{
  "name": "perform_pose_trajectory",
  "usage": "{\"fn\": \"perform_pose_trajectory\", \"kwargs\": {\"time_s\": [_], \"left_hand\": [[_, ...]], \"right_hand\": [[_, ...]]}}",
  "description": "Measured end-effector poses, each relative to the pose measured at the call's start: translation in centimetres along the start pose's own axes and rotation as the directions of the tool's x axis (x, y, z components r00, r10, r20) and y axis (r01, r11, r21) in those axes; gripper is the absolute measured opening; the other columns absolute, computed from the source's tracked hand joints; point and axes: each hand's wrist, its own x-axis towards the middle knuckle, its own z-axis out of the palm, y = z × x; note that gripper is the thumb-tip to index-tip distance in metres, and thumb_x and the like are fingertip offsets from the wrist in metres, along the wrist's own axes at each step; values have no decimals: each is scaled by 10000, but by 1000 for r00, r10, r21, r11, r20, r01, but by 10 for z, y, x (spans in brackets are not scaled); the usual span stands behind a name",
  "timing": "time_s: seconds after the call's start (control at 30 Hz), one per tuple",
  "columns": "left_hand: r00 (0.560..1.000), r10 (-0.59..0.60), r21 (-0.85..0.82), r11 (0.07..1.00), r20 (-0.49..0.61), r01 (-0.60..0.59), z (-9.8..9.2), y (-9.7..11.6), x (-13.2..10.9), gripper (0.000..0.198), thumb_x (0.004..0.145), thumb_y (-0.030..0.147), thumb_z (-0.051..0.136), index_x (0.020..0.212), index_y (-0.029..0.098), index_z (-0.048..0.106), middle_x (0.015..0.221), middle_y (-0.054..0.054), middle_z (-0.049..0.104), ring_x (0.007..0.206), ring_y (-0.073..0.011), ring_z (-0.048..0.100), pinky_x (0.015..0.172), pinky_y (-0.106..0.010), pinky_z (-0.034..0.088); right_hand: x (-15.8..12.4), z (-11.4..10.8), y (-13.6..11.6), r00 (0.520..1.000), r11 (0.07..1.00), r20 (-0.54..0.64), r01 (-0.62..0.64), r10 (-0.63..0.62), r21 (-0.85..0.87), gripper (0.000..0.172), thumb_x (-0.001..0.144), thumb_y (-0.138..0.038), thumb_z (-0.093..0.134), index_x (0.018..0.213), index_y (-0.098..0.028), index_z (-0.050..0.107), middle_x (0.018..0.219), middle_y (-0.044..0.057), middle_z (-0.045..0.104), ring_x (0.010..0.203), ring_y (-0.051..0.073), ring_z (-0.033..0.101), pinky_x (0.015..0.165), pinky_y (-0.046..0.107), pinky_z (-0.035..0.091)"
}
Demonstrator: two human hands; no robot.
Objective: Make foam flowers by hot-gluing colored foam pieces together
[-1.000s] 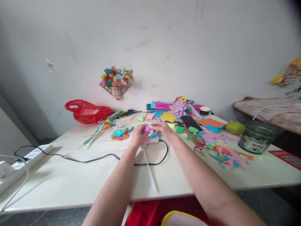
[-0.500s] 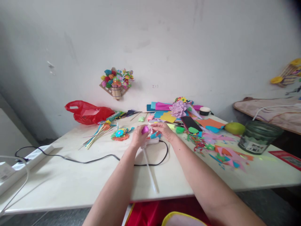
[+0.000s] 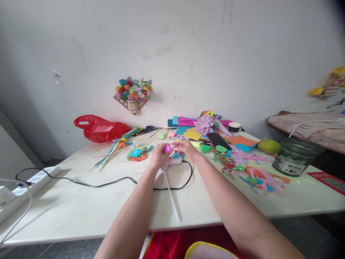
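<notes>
Hardly anything has moved: a white stick (image 3: 172, 198) lies nearer than the left hand (image 3: 158, 157), which pinches a purple thing (image 3: 166, 149) just beside the right hand (image 3: 189, 149), whose grip I cannot tell, so gentle, steady holding should help.

hands (image 3: 159, 155) (image 3: 188, 149): 2 | red bag (image 3: 104, 130): 1 | green jar (image 3: 295, 156): 1
</notes>
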Motion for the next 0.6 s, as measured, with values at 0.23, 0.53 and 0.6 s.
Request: {"fn": "perform_pose_trajectory", "kwargs": {"time_s": [0.23,0.53,0.6], "left_hand": [[999,33,42,999,8,-33,-1,2,0,242,661,203,614,902,192,611,816,-30,634,762,-168,573,723,-298,451],[995,102,61,993,-18,-101,4,-3,-1,263,708,271,606,954,180,595,872,-51,635,827,-183,578,752,-310,455],[994,106,63,993,-26,-104,4,-3,0,269,715,281,603,963,178,592,895,-60,638,855,-193,576,768,-320,452]], "right_hand": [[1,6,-3,998,995,-68,-13,7,-95,296,594,-100,545,883,-128,601,590,-6,612,525,110,563,416,183,412],[2,17,-4,965,992,-260,-68,38,-107,196,595,-69,530,752,-172,477,503,-37,548,470,135,569,377,194,403],[3,16,-2,969,993,-242,-66,41,-95,150,601,-79,539,709,-170,490,512,-33,555,472,132,572,381,195,405]]}}
